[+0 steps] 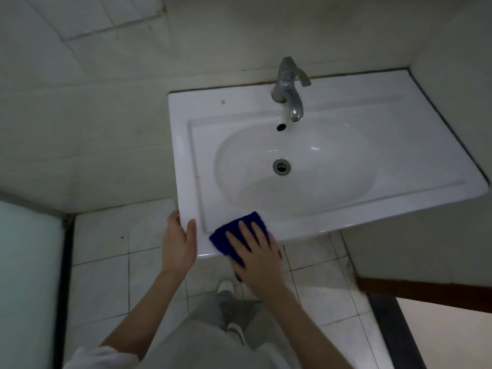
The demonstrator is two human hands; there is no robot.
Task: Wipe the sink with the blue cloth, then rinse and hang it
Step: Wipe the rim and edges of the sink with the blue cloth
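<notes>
A white ceramic sink (399,145) with an oval basin is fixed to the wall, its drain (281,166) in the middle. The blue cloth (225,238) lies on the sink's front left rim. My right hand (257,255) presses flat on the cloth with straight, spread fingers. My left hand (179,242) holds the sink's front left corner, thumb on top and fingers under the edge.
A chrome faucet (288,87) stands at the back of the sink, spout over the basin; no water runs. A small pink spot (223,102) marks the back left rim. White floor tiles (106,251) lie below. A frosted glass panel (24,275) stands at left, a brown threshold (426,291) at right.
</notes>
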